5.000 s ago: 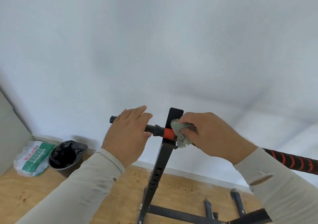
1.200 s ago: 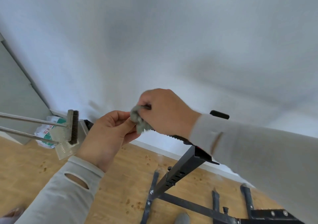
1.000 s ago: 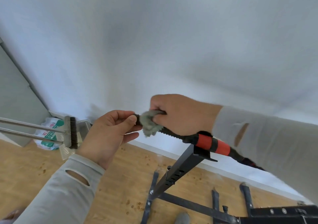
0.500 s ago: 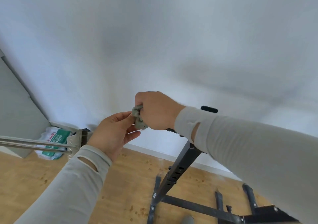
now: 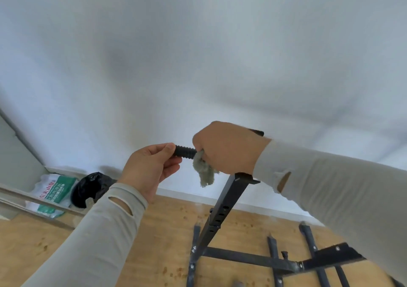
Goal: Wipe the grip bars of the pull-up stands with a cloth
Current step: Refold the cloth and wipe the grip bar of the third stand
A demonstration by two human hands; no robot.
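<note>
While the black stand (image 5: pixel 222 211) rises from the wooden floor (image 5: pixel 158 242) near the white wall, its ribbed grip bar (image 5: pixel 186 151) juts left at the top; the right hand (image 5: pixel 226 148) is closed round bar and grey cloth (image 5: pixel 204 172); the left hand (image 5: pixel 152 167) pinches the bar's end; wiping looks underway, the remaining bars out of sight.

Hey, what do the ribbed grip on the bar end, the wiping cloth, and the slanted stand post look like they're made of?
Ribbed grip: probably matte black rubber or foam, judging by its molded ridges and lack of shine.
Wiping cloth: soft grey-green fabric, likely microfiber or terry, since it looks fuzzy and hangs crumpled.
Stand post: looks like black painted square steel tube, with sharp edges and adjustment holes.
</note>
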